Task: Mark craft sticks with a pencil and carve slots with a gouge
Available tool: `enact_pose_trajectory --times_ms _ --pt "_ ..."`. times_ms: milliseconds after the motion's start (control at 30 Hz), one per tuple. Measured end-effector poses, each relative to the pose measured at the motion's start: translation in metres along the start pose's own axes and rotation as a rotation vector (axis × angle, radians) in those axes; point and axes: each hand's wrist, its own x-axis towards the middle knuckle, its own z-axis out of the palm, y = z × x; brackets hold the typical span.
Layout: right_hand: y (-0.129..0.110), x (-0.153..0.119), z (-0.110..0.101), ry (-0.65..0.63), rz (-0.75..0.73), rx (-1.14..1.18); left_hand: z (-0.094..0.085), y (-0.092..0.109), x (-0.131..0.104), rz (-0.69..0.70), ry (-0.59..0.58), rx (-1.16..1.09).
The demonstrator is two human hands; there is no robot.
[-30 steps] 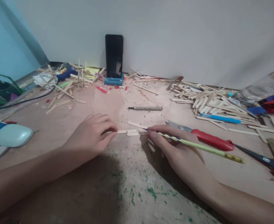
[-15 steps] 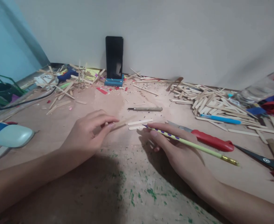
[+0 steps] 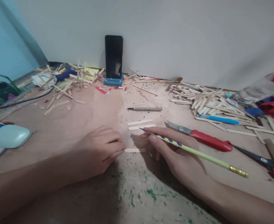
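Note:
Pinched at its left end by my left hand (image 3: 101, 151), a wooden stick (image 3: 135, 150) lies low over the table. My right hand (image 3: 179, 152) is closed on a yellow-green pencil (image 3: 197, 151) with purple dots, its dark tip pointing left. The tip is close to one loose stick (image 3: 141, 127); another stick (image 3: 139, 122) lies just behind that one. Beyond both sits a tool with a wooden handle (image 3: 148, 109). A box cutter with a red handle (image 3: 210, 140) rests to the right, behind my right hand.
A phone (image 3: 114, 57) stands on a blue holder (image 3: 113, 81) by the wall. Stick piles (image 3: 211, 101) lie at the right and back left. Scissors (image 3: 264, 160) and a blue pen (image 3: 219, 119) are at right. A pale rounded object (image 3: 9, 136) sits at far left.
My left hand has come nearer and lower with its stick, which now lies level. The pencil tip has shifted slightly left and down with my right hand.

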Motion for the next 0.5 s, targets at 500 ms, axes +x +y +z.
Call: enact_pose_trajectory --times_ms 500 --pt "-0.0012 0.0036 -0.0003 -0.058 0.003 0.019 -0.0009 -0.0001 -0.0013 -0.054 -0.031 -0.105"
